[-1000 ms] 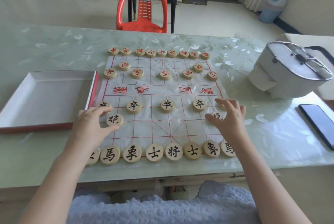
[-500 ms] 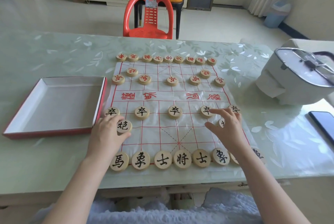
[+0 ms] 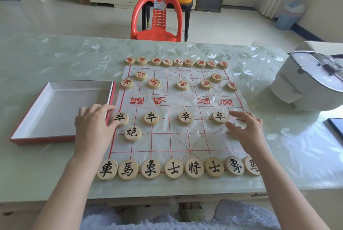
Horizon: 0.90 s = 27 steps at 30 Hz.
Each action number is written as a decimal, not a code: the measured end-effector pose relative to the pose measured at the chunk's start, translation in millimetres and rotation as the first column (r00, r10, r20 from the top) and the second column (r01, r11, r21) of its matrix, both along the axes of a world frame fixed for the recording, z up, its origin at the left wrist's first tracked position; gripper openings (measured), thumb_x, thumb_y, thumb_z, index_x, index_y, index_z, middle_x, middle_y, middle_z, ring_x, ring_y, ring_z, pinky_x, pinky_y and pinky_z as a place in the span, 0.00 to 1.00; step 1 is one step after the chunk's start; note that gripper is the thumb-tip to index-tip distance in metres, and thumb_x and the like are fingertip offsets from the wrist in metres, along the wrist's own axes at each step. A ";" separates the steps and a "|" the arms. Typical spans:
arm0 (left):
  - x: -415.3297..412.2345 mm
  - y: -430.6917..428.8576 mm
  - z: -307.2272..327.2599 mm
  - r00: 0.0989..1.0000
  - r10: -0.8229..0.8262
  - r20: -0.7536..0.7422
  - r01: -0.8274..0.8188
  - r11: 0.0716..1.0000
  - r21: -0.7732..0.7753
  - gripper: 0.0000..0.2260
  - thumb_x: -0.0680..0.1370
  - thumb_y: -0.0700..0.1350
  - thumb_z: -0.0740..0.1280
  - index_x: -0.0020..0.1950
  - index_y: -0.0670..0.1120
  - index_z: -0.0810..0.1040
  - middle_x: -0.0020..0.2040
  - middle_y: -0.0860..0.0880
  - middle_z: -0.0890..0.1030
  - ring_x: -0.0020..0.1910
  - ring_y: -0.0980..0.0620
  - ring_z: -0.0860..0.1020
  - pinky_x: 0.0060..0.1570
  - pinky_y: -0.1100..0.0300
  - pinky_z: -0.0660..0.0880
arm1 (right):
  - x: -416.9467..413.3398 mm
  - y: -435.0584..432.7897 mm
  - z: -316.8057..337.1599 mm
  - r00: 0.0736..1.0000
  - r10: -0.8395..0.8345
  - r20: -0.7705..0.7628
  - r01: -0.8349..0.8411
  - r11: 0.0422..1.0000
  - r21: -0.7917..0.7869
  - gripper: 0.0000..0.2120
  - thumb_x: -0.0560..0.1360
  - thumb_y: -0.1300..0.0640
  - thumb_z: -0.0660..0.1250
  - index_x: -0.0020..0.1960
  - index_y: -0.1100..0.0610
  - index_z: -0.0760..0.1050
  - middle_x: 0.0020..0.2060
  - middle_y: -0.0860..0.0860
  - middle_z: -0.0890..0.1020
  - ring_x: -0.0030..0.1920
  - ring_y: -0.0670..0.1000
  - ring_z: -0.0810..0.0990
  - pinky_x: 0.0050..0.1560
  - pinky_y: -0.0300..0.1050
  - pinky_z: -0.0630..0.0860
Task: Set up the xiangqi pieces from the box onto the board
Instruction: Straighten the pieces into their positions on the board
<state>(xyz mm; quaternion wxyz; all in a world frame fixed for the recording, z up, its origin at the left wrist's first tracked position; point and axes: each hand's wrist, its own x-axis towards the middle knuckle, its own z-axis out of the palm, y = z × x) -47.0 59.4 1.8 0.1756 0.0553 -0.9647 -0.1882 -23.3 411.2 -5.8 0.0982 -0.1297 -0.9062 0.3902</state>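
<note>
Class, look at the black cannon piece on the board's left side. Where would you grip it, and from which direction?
Best pinch the black cannon piece by its rim, thumb and finger on opposite edges, coming down from above. It lies flat, face up on the board, a low disc with bare board to its right.

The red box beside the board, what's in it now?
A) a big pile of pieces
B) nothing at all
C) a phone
B: the box shows only its bare white bottom, while the pieces sit out on the board.
</note>
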 end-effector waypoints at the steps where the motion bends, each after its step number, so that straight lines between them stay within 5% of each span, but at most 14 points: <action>1: -3.0 0.9 -2.8 0.999 0.005 0.048 -0.004 1.000 -0.013 0.16 0.68 0.44 0.74 0.55 0.47 0.79 0.53 0.44 0.80 0.55 0.40 0.69 0.51 0.50 0.64 | -0.4 0.8 -0.8 1.000 -0.010 0.006 0.010 1.000 -0.008 0.16 0.72 0.57 0.69 0.59 0.51 0.75 0.54 0.48 0.75 0.61 0.52 0.65 0.55 0.42 0.61; 9: -19.6 0.9 -20.8 0.983 -0.037 0.182 0.055 0.994 -0.093 0.20 0.68 0.51 0.73 0.59 0.52 0.77 0.58 0.51 0.79 0.64 0.47 0.65 0.51 0.53 0.56 | 4.4 1.3 -2.9 0.998 0.000 0.064 0.003 0.999 -0.037 0.16 0.73 0.56 0.67 0.61 0.50 0.75 0.56 0.47 0.74 0.61 0.50 0.67 0.54 0.43 0.62; 27: -20.4 18.3 -16.1 0.996 -0.066 0.067 0.069 0.997 -0.039 0.17 0.69 0.46 0.73 0.57 0.49 0.79 0.58 0.47 0.80 0.65 0.44 0.66 0.56 0.48 0.59 | 6.4 7.6 -4.1 0.998 -0.029 0.062 0.033 0.997 -0.069 0.16 0.73 0.56 0.67 0.60 0.50 0.75 0.53 0.45 0.74 0.62 0.51 0.67 0.56 0.43 0.63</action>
